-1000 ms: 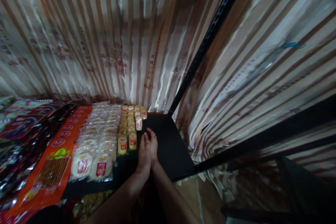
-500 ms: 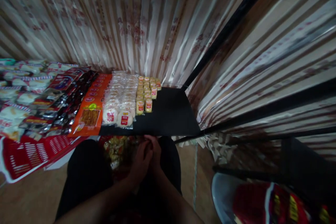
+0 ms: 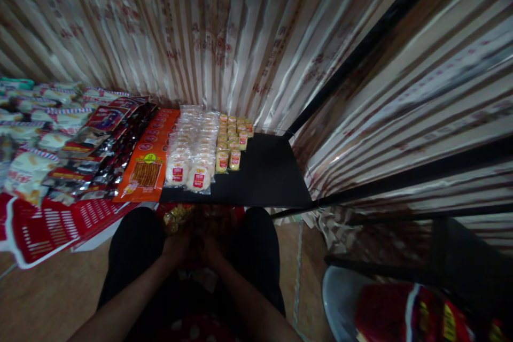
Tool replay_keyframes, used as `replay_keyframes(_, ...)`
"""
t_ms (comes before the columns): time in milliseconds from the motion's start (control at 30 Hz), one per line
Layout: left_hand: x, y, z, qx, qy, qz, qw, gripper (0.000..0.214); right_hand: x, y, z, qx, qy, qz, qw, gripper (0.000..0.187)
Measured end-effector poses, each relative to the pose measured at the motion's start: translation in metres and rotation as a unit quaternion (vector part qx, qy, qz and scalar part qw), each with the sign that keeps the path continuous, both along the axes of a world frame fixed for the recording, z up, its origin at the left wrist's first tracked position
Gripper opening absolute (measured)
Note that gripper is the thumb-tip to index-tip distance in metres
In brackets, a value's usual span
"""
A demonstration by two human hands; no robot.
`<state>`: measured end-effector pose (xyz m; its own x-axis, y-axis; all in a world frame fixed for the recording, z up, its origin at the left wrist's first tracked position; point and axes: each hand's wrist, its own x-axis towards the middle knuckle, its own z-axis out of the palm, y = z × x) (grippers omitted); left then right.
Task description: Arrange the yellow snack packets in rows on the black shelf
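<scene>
My left hand (image 3: 175, 248) and my right hand (image 3: 211, 252) are low between my knees, close together. Both reach into a red bag (image 3: 196, 219) of small yellow-wrapped snacks that sits under the front edge of the black shelf (image 3: 268, 176). Darkness and blur hide the fingers, so I cannot make out whether anything is held. On the shelf, just above the bag, stand rows of small yellow packets (image 3: 232, 141). To their left lie clear packs of round white cakes (image 3: 192, 155).
Orange snack packs (image 3: 150, 163), dark red packs (image 3: 100, 144) and white packs (image 3: 36, 117) fill the shelf to the left. A red printed sheet (image 3: 48, 224) hangs off its front. Striped foil covers the walls. A grey seat (image 3: 340, 299) with a red pack stands at lower right.
Both hands have come back from the shelf top beside the yellow packets and dropped into the red bag between my knees. The view has tilted down and pulled back.
</scene>
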<state>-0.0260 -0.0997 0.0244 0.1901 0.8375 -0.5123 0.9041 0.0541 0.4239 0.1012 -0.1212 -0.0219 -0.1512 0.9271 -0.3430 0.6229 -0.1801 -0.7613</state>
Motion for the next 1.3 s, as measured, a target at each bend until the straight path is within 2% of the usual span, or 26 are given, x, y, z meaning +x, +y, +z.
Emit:
replay_keyframes(167, 0.006, 0.0, -0.007, 0.048, 0.06, -0.073, 0.994, 0.043, 0.003, -0.003, 0.001, 0.017, 0.044, -0.021, 0.999, 0.045)
replay_keyframes(300, 0.013, 0.005, 0.005, 0.087, 0.047, -0.074, 0.992, 0.041, 0.006, -0.003, 0.008, 0.01, 0.033, -0.083, 0.996, 0.04)
replay_keyframes(400, 0.016, 0.012, 0.02, 0.095, 0.009, -0.035, 0.995, 0.036, 0.008, 0.0, 0.02, 0.037, 0.055, -0.113, 0.991, 0.037)
replay_keyframes(600, 0.026, 0.03, 0.053, 0.088, -0.048, 0.087, 0.991, 0.027, 0.022, 0.006, 0.054, 0.093, 0.096, -0.118, 0.984, 0.04)
replay_keyframes(833, 0.049, 0.034, 0.084, 0.117, -0.193, 0.152, 0.962, 0.029, 0.043, 0.005, 0.091, 0.166, 0.079, -0.121, 0.976, 0.034)
replay_keyframes(933, 0.06, 0.04, 0.088, 0.124, -0.275, 0.178, 0.937, 0.034, 0.055, 0.01, 0.103, 0.18, 0.118, -0.148, 0.965, 0.035)
replay_keyframes(1033, 0.071, 0.045, 0.089, 0.058, -0.409, 0.215, 0.885, 0.046, 0.067, 0.016, 0.106, 0.159, 0.201, -0.172, 0.951, 0.033)
replay_keyframes(1100, 0.076, 0.046, 0.088, 0.036, -0.464, 0.218, 0.858, 0.051, 0.074, 0.019, 0.107, 0.158, 0.24, -0.183, 0.94, 0.032)
replay_keyframes(1167, 0.08, 0.046, 0.086, 0.044, -0.476, 0.211, 0.853, 0.053, 0.08, 0.022, 0.107, 0.16, 0.256, -0.194, 0.933, 0.032)
replay_keyframes(1300, 0.088, 0.047, 0.078, 0.072, -0.449, 0.216, 0.864, 0.048, 0.088, 0.027, 0.109, 0.155, 0.234, -0.224, 0.933, 0.032)
